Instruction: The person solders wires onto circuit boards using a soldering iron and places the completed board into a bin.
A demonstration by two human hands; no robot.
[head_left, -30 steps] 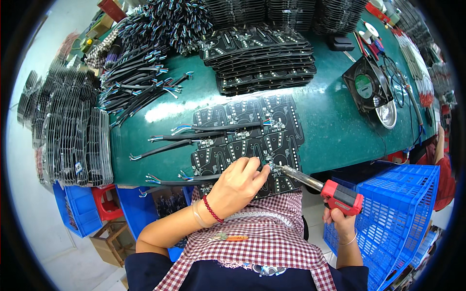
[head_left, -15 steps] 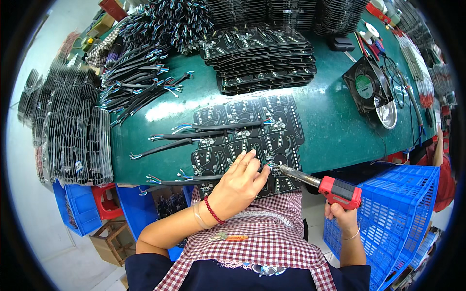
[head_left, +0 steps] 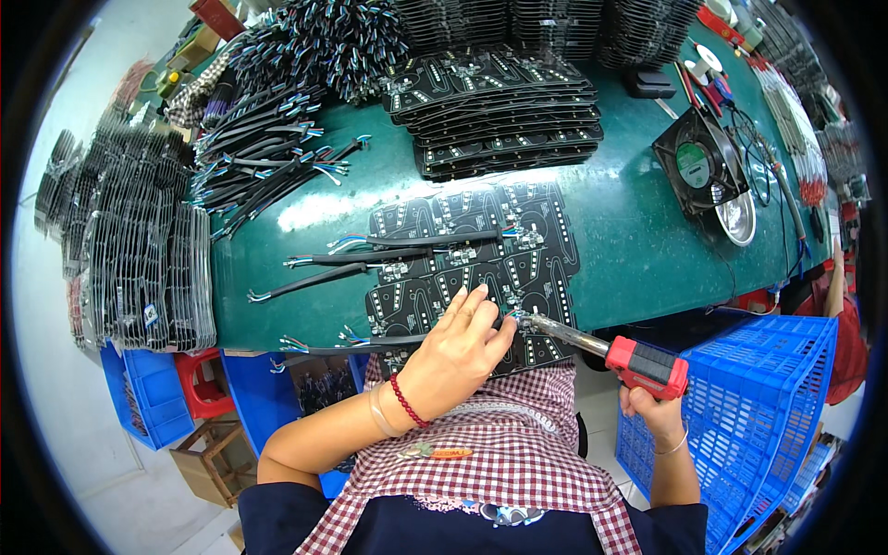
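Observation:
My right hand [head_left: 655, 418] grips a red and black soldering gun [head_left: 647, 365]. Its metal tip meets the wire ends near the lower right of a black circuit board panel [head_left: 404, 307]. My left hand [head_left: 458, 350] lies over the panel, thumb and forefinger pinched on the coloured wires of a black-sheathed cable [head_left: 319, 351]. Beneath that hand part of the cable is hidden; its other end sticks out to the left. Farther up the panel, several more black cables [head_left: 439, 241] lie with their wires at the boards' pads.
Stacked boards [head_left: 509, 102] stand behind the panel, with cable bundles [head_left: 254, 153] to their left. More boards [head_left: 148, 268] line the left edge. A black fan [head_left: 698, 165] and a metal bowl [head_left: 738, 220] are at right. A blue crate [head_left: 740, 398] stands beside my right arm.
Almost nothing differs. The soldering gun and my right hand have shifted very slightly; the tip stays at the wires, and my left hand keeps its place.

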